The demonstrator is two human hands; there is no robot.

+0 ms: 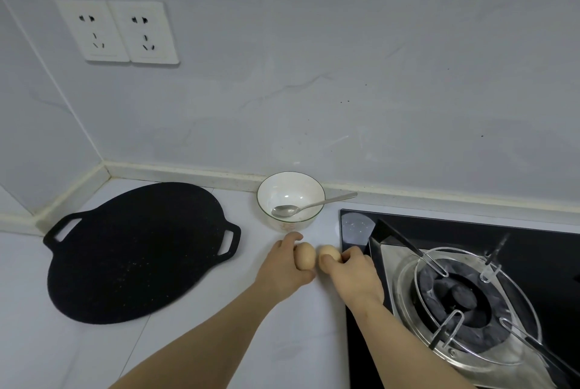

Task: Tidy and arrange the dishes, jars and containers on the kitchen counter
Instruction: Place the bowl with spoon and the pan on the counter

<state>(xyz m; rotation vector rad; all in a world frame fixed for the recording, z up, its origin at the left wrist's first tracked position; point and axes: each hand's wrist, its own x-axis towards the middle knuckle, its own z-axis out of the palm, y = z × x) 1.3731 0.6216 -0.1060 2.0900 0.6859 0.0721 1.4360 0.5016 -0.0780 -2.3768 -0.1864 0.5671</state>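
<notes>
The left hand curled round a tan oval egg. The right hand pinched a second tan egg. The eggs lay side by side at the white counter, just near of a white ceramic bowl holding a steel spoon. A flat black two-handled griddle lay left and a steel-ringed gas burner right.

Glossy white ceramic bowl; shiny metal spoon; matt black speckled griddle; glossy black hob.
</notes>
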